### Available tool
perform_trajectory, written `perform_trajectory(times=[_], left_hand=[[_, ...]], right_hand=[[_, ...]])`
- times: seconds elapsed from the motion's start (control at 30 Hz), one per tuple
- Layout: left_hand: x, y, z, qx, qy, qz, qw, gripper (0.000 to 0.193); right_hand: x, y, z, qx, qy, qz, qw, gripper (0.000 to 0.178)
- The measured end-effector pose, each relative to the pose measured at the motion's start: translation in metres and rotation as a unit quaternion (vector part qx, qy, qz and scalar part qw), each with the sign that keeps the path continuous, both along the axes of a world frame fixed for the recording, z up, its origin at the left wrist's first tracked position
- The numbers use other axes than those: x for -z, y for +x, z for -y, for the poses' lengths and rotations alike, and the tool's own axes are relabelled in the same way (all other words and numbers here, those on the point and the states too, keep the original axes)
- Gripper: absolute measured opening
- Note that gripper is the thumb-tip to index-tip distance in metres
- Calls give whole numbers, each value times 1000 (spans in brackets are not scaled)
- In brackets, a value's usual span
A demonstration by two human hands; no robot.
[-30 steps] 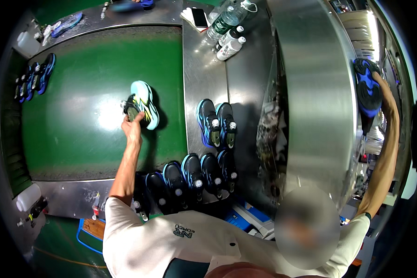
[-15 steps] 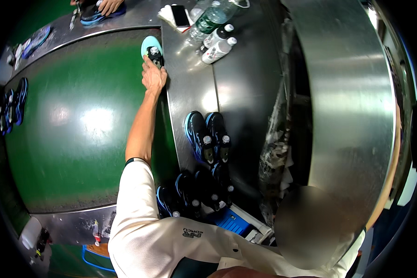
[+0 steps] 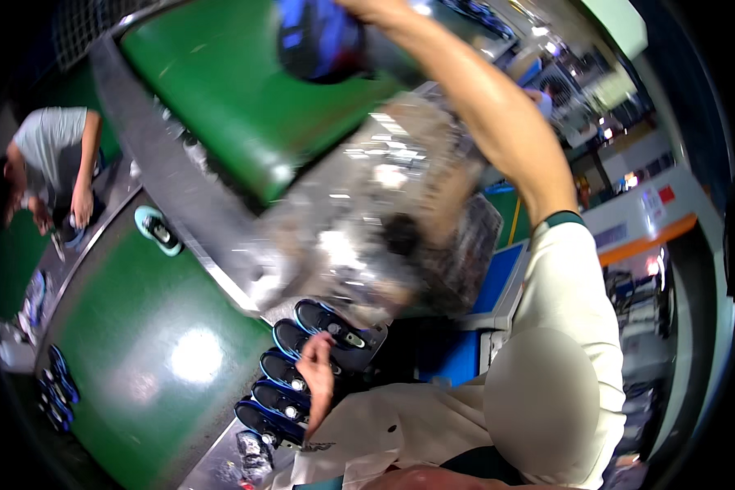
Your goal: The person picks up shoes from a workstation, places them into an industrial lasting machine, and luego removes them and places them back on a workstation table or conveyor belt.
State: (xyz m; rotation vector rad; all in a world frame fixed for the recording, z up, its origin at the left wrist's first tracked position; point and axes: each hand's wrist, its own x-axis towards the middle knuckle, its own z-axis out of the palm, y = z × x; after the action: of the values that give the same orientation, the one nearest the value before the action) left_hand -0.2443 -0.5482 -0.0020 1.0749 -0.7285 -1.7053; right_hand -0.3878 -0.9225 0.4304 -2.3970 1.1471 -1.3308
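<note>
the right hand (image 3: pixel 373 7) reaches far out at the top of what i can see and seems clamped on a blue shoe (image 3: pixel 318 42); its fingertips are cut off there, so i can't tell just how they wrap it. the shoe hangs above the far belt (image 3: pixel 212 61), smeared by motion. with an arm stretched that long, i'd say a full grip, fingers and thumb on opposite sides, would serve better than a pinch, with the wrist kept firm so the toe doesn't swing.

the left hand (image 3: pixel 317 367) is bent over the row of dark shoes (image 3: pixel 279 398), fingers curled; whether they touch a shoe, or close on anything, i cannot tell. i make out 5 shoes there, set tight side by side with knobs (image 3: pixel 292 413) on them. fingers coming straight down would, i judge, be less likely to knock a neighbour.

right of the row lies crumpled clear plastic (image 3: pixel 392 175), badly blurred; the right sleeve is best kept off it. on the near belt (image 3: pixel 131 327), a teal shoe (image 3: pixel 159 231) rests by the edge, well apart from both hands. beyond, a co-worker (image 3: pixel 53 139) bends over the ledge.
</note>
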Motion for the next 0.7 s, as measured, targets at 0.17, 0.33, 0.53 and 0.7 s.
perform_trajectory(times=[0.17, 0.33, 0.53, 0.7], left_hand=[[-90, -33, -42, 161, 38, -99, 981, 26], [-181, -88, -15, 275, -211, -117, 931, 67], [-264, -215, -28, 183, -389, -208, 879, 106], [-220, -317, -138, 388, -285, -139, 865, 70]], right_hand=[[-35, -3, -85, 52, -324, -27, 944, 99], [-61, -100, -235, 83, -504, -125, 851, 98], [39, -195, -436, 325, -362, -113, 867, 94], [72, -245, -620, 592, -59, -129, 793, 83]])
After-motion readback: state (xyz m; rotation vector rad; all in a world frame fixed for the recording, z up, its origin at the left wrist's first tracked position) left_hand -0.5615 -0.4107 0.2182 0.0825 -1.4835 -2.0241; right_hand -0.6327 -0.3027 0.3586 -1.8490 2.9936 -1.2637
